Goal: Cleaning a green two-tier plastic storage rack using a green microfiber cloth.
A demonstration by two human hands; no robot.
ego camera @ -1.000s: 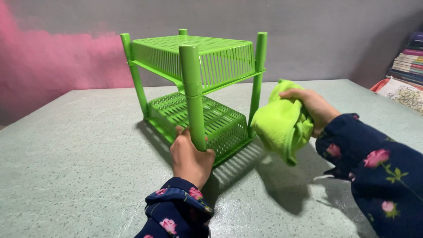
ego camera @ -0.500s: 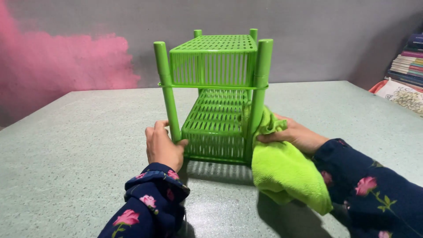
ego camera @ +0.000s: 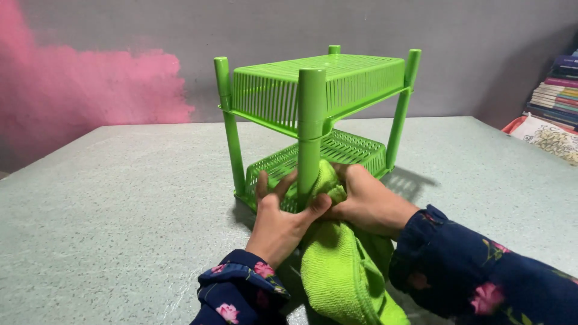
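Turned corner-on, green 2-tier rack (ego camera: 313,96) (slatted baskets) meets cloth (ego camera: 337,271).

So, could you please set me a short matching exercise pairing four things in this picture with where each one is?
Things:
1. left hand
2. cloth
3. books
4. rack

Places:
A. stacked at the far right
B. standing on the table
C. gripping the rack's front post
D. pressed to the post by the right hand

Pairs: 1-C, 2-D, 3-A, 4-B
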